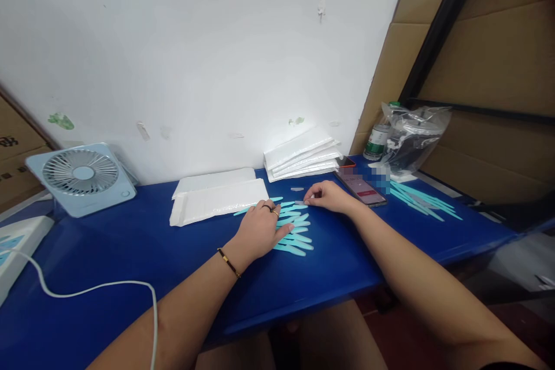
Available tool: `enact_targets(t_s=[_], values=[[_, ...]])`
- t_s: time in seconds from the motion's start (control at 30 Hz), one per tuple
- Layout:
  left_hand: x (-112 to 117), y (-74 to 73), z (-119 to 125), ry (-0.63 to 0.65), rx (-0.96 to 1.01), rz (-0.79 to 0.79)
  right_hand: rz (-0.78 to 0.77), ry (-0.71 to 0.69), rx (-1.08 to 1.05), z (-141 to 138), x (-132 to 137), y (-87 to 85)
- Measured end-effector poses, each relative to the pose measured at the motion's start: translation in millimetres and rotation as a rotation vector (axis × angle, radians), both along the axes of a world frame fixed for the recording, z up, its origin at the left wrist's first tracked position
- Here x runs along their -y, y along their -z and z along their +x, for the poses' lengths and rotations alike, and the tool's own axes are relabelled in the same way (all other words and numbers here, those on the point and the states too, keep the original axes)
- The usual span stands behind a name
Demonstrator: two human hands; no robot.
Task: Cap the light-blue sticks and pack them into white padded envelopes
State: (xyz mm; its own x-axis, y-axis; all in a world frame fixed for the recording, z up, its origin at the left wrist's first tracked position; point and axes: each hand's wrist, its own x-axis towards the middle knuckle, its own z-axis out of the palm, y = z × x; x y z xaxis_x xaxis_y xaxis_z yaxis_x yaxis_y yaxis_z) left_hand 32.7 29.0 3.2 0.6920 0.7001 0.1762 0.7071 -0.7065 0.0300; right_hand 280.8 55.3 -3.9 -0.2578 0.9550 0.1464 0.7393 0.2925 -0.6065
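Several slim turquoise sticks (299, 238) with pale, see-through tips lie fanned out on the blue table. Across their left ends rests my left hand (260, 225), palm down, its thumb apart from the fingers; what lies under the fingertips is hidden. My right hand (327, 195) is closed in a pinch at the far side of the fan. Between its thumb and forefinger is a small clear cap (299, 202), at the tip of one stick. Just beyond, another small clear cap (297, 189) lies loose on the table.
White padded envelopes (221, 199) lie behind my left hand, with a stack of more envelopes (301, 156) by the wall. A phone (362, 186), more turquoise sticks (422, 201), a bottle (376, 141) and a clear bag (411, 139) stand right. A fan (82, 176) and white cable (99, 286) are left.
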Motion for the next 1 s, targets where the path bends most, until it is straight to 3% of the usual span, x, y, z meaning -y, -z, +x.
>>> enact_targets(t_s=[0.23,0.47,0.63,0.73,1.0], values=[[-4.3,4.8,-1.2,0.09,0.055,-0.038,0.095,0.001,0.005,-17.7,-5.0,7.1],[-3.1,-0.3,-1.4,0.098,0.05,-0.111,0.146,-0.082,-0.013,-17.1,-6.0,11.5],[-6.3,-5.5,-11.9,-0.035,0.061,-0.072,0.341,0.017,0.121,-12.0,-10.5,11.1],[-7.5,-7.5,-15.6,-0.121,0.022,-0.065,0.308,-0.007,0.224,-9.0,-12.0,11.3],[5.0,-8.2,-4.6,-0.025,-0.022,-0.097,0.269,-0.133,0.19,-1.0,0.0,4.3]])
